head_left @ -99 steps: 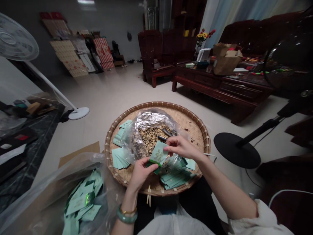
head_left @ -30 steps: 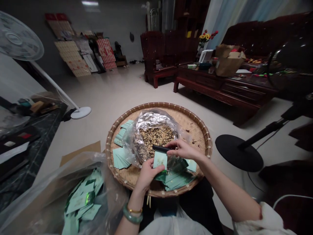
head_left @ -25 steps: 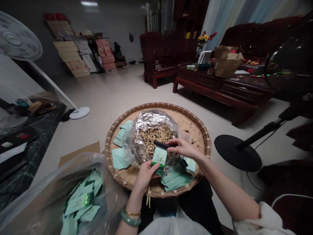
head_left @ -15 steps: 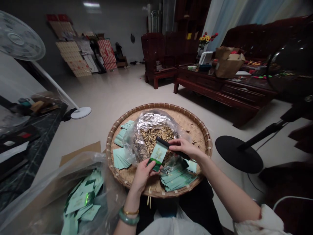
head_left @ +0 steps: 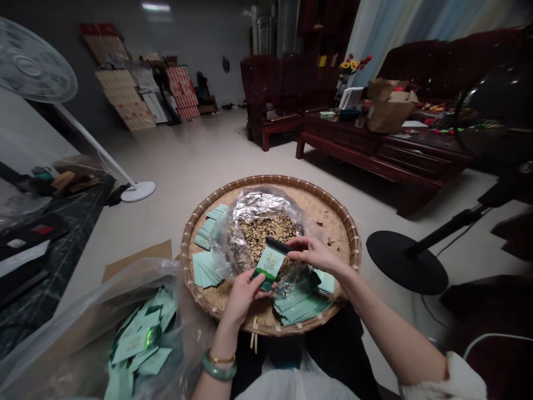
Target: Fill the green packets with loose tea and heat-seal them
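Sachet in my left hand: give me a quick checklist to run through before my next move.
Green sachet held by left hand: ok, gripped at its lower end, tilted.
Black stick in right hand: ok, pinched by the fingers at the sachet's top edge.
Stick inside the sachet's mouth: cannot tell.
Foil-lined bag open, dried flakes showing: ok.
Woven tray free of stray bits: not ok, a few dark bits lie near its rim.
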Demonstrator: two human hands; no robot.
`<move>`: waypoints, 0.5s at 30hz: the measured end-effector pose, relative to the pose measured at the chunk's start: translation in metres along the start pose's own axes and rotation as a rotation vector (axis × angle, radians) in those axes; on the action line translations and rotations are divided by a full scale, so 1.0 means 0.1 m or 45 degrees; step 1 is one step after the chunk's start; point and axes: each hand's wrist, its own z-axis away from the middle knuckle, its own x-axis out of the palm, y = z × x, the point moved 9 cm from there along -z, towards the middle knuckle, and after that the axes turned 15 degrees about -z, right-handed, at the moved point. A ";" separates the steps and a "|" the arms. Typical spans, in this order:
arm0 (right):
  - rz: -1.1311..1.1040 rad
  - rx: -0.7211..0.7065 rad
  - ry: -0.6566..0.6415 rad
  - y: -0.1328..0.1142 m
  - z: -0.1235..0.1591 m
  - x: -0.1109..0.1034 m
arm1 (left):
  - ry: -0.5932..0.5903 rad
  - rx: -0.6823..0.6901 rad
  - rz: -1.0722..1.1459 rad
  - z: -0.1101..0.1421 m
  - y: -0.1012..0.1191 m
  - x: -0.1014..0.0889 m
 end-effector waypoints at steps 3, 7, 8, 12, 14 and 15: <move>-0.045 -0.004 -0.045 0.00 0.01 0.03 | 0.019 -0.010 0.012 0.01 -0.01 -0.02; -0.083 0.010 -0.026 0.01 0.02 0.00 | 0.032 -0.017 0.015 0.01 0.00 -0.04; -0.092 0.010 -0.013 0.01 0.02 -0.01 | 0.036 -0.016 0.016 0.02 0.00 -0.04; -0.044 -0.020 0.019 -0.01 0.02 -0.02 | 0.034 -0.008 0.013 0.02 0.00 -0.04; 0.022 -0.044 0.029 -0.02 0.02 -0.01 | 0.030 -0.006 0.005 0.02 0.00 -0.04; 0.052 -0.069 0.044 -0.04 0.02 0.00 | 0.028 -0.004 0.000 0.02 0.00 -0.03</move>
